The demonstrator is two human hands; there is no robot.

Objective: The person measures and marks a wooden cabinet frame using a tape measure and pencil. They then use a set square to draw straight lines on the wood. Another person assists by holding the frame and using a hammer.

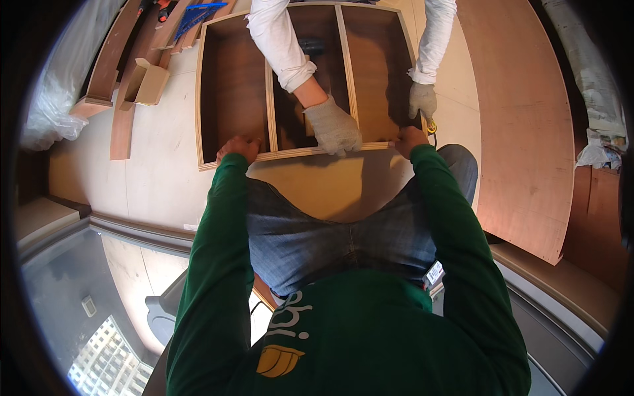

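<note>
A wooden cabinet frame [352, 86], split by two dividers into three compartments, lies on the floor in front of me. My left hand [239, 149] is closed over its near edge toward the left corner. Near the right corner, my right hand [409, 140] grips the same edge. Between my hands, a co-worker's gloved hand [333, 127] rests on that edge. The co-worker's other gloved hand [422, 101] is by the right side panel, next to a small yellow and black item [432, 126] that looks like a tape measure.
A large plywood panel [518, 119] lies along the right. To the left are an opened cardboard box [153, 84], wooden strips [121, 135] and a blue triangular square [198, 12]. A dark object [311, 46] lies in the middle compartment. Window glass [72, 290] is at lower left.
</note>
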